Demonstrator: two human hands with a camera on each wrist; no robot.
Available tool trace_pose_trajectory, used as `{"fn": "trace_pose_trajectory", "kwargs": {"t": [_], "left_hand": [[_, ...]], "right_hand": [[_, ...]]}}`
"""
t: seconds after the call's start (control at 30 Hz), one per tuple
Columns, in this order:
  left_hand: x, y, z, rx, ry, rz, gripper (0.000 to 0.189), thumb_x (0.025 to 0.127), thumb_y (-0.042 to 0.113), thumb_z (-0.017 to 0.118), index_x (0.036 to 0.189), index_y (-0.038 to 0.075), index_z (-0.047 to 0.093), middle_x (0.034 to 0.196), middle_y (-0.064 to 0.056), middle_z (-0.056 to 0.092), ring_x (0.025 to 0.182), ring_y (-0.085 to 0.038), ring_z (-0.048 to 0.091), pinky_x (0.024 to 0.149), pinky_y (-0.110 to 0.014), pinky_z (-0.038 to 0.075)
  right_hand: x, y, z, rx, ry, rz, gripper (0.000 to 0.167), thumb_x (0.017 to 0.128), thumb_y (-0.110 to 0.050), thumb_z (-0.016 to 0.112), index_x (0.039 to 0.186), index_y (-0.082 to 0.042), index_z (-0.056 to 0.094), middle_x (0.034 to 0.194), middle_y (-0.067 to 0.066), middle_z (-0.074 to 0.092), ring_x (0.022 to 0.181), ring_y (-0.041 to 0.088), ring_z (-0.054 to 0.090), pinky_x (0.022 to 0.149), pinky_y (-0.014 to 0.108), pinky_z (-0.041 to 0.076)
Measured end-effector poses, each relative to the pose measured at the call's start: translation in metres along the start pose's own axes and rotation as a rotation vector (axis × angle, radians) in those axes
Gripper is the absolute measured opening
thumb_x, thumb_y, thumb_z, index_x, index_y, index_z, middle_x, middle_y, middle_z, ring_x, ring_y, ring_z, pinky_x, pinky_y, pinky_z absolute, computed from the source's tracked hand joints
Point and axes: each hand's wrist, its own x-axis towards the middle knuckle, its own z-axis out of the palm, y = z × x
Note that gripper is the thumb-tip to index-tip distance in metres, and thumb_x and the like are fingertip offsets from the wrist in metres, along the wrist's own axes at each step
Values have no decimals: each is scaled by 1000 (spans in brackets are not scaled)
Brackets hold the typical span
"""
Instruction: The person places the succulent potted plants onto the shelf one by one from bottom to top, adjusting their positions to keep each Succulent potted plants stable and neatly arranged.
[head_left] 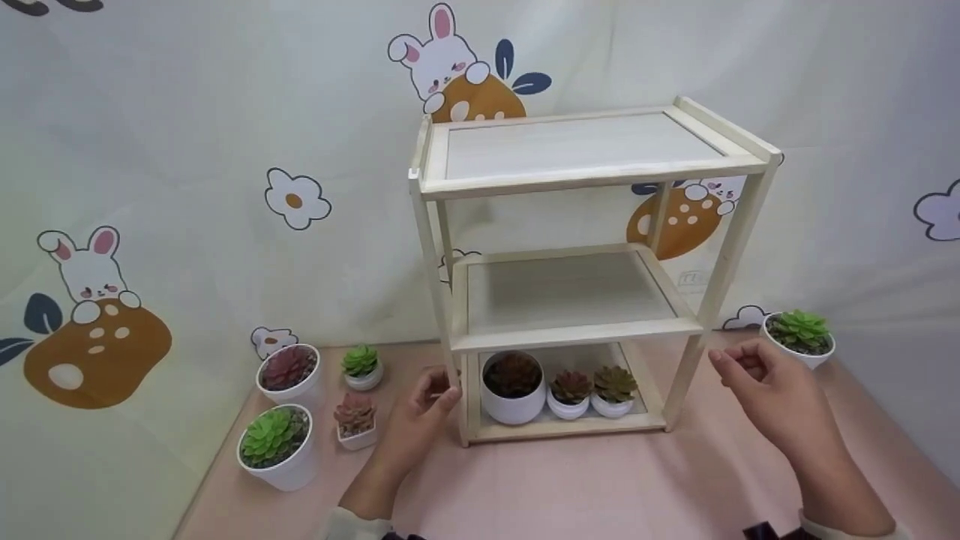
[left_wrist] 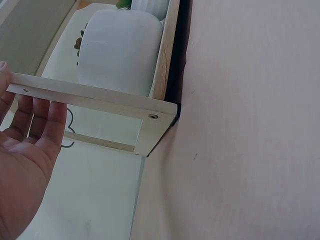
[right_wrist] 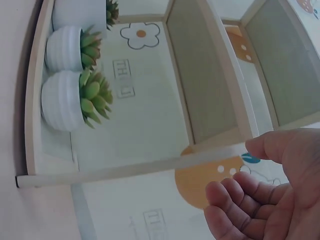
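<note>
A three-tier wooden shelf stands on the table. Its bottom tier holds a large white pot with a dark succulent and two small potted succulents. My left hand grips the left front post, thumb on one side and fingers on the other. Beside the right front post, my right hand is held with loosely bent fingers around nothing. In the right wrist view its thumb tip overlaps the post's edge.
Left of the shelf stand several potted succulents: a dark red one, a large green one, a small green one and a pink one. Another green succulent stands behind my right hand. A patterned cloth hangs behind.
</note>
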Motion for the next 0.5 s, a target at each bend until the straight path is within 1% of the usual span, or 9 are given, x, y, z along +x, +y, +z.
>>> {"fn": "trace_pose_trajectory", "kwargs": {"t": [0.07, 0.17, 0.37, 0.43, 0.5], "left_hand": [[0, 0, -1, 11, 1, 4, 37, 103, 32, 65, 132, 8, 61, 121, -8, 65, 118, -21, 60, 105, -34, 51], [0, 0, -1, 21, -3, 13, 37, 104, 31, 64, 132, 8, 60, 121, -9, 65, 118, -22, 60, 104, -36, 51], [2, 0, -1, 14, -5, 6, 38, 104, 29, 65, 133, 6, 60, 121, -9, 65, 119, -23, 60, 106, -41, 50], [2, 0, -1, 5, -4, 4, 36, 104, 27, 65, 133, 6, 60, 121, -9, 65, 119, -23, 60, 106, -42, 50], [2, 0, 0, -3, -5, 0, 35, 104, 27, 65, 133, 8, 60, 122, -9, 65, 119, -22, 60, 106, -41, 50]], "right_hand": [[3, 4, -2, 16, 45, -7, 41, 103, -43, 64, 115, -3, 67, 94, 6, 73, 74, -2, 60, 61, 23, 49], [8, 11, -4, 34, 96, 3, 43, 103, -42, 63, 119, -2, 67, 98, 9, 74, 74, -7, 58, 62, 20, 49], [18, 26, -3, 52, 166, 58, 48, 103, -43, 61, 125, -1, 66, 109, 15, 72, 77, -10, 53, 64, 15, 47], [21, 32, -2, 66, 184, 75, 48, 103, -43, 61, 126, -1, 66, 109, 13, 71, 77, -11, 52, 64, 14, 47], [24, 39, -2, 80, 201, 91, 48, 103, -44, 61, 127, -3, 65, 106, 5, 70, 79, -13, 52, 65, 13, 47]]}}
